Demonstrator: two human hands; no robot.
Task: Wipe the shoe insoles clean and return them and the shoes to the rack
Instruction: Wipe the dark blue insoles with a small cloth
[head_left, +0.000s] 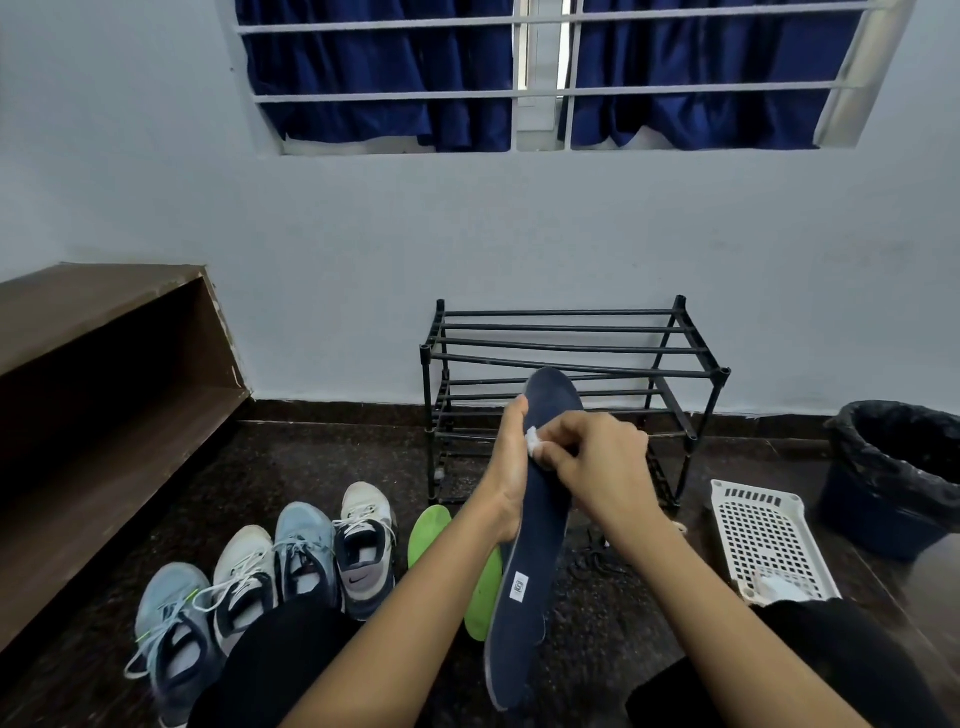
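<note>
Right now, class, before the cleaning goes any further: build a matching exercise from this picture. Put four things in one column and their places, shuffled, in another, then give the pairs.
Things:
1. navy insole
2. white wipe
3. green insoles
4. black shoe rack

Places:
A. against the wall
B. pinched in the right hand
C. on the floor beside the shoes
D. gripped by the left hand

Pairs: 1-D, 2-B, 3-C, 4-A.

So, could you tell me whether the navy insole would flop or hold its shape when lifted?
Probably fairly floppy: the navy insole looks thin and curves along its length in the left hand. Likely light, as one hand supports it.
</note>
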